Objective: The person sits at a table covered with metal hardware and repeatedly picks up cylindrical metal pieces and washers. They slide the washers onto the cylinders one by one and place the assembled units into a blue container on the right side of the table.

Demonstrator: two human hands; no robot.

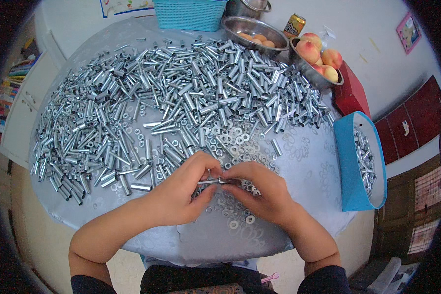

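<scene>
My left hand (183,188) and my right hand (260,191) meet over the near part of a round table (299,161). Both pinch one short silver metal tube (211,182) held level between their fingertips. A small part at the tube's right end sits under my right fingers; I cannot tell what it is. Flat metal washers (237,218) lie scattered under and around the hands. A wide heap of the same silver tubes (181,93) covers the far half of the table.
A blue box (355,166) holding tubes stands at the table's right edge. At the back are a teal basket (188,14), a steel bowl (252,30) of orange fruit, a drink can (294,24) and a bowl of peaches (318,61). A red box (353,93) sits beside it.
</scene>
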